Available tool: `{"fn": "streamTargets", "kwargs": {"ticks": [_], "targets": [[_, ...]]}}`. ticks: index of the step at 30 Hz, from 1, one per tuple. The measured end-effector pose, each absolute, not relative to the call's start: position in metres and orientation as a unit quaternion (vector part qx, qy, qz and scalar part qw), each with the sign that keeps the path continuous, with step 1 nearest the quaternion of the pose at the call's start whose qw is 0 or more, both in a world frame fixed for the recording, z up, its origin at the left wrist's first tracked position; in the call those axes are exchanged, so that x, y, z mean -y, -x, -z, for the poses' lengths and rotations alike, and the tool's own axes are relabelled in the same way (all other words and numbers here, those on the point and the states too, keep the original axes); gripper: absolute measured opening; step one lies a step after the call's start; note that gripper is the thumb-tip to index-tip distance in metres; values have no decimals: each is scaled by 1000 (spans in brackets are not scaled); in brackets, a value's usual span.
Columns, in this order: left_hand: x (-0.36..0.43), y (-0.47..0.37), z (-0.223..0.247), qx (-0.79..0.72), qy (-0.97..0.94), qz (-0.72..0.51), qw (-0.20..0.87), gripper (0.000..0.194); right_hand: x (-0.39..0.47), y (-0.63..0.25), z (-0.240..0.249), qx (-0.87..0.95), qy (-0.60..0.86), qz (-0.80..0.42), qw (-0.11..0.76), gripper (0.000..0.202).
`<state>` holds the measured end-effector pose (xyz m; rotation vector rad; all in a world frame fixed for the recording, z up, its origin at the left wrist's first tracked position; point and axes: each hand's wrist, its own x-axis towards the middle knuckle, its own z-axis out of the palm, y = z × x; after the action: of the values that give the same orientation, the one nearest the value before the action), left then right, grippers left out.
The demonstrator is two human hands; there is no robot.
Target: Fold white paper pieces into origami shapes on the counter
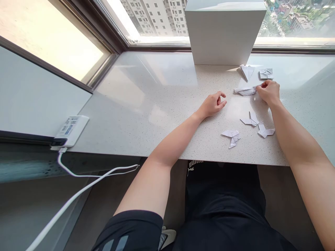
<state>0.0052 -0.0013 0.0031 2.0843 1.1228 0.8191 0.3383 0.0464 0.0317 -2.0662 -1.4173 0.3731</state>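
Note:
My right hand (269,92) pinches the right end of a long folded paper piece (245,91), which lies on or just above the speckled white counter. To its left my left hand (214,104) rests on the counter with nothing in it, thumb and index finger apart and the other fingers curled. Nearer to me lie several folded white paper pieces: a winged one (250,120), a bent one (265,130) and a T-shaped one (231,137). Beyond my right hand are a pointed folded paper (247,72) and a flat folded square (266,74).
A large white box (225,38) stands at the back against the window. At the left edge of the counter (125,115) sits a white power bank or adapter (72,130) with a white cable (78,191) hanging below the edge.

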Motion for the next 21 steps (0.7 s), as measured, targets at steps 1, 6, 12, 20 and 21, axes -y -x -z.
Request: {"fn": "streamTargets", "kwargs": {"ticks": [1,6,12,20,21], "targets": [[1,-5,-3,-427,-791,-309,312,15,-47,-338,-32,529,782,-140,297,24],[2,-6,-5,-429,-792,-305,309,14,-46,-333,-39,505,808,-133,273,24],[4,-6,-8,-432,-792,-302,309,12,-52,-330,-38,507,822,-118,229,17],[5,-6,-10,-433,-793,-294,313,9,-57,-325,-41,516,839,-86,152,18],[5,-6,-10,-432,-793,-293,313,9,-56,-325,-42,514,840,-85,150,18]]}}
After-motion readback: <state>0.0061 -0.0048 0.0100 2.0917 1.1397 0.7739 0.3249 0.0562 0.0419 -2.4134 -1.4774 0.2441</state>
